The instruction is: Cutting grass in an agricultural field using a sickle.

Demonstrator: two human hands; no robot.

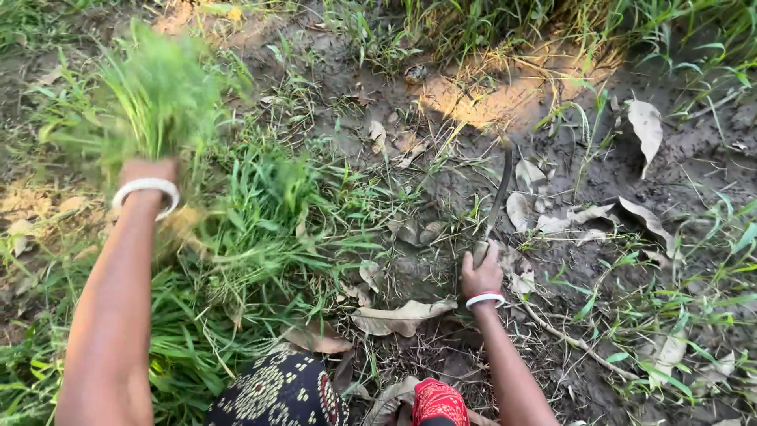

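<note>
Left hand (147,172) closed round a bunch of grass (150,95), held up over the grass patch (260,229); light, floppy, best gripped low at the stems. Right hand (481,274) closed on the sickle (497,197) handle, stiff blade resting on muddy ground (441,95) among dry leaves (402,317)

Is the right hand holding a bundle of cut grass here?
No, the right hand grips a curved sickle resting on the soil, while the left hand clutches the grass bundle.
</note>
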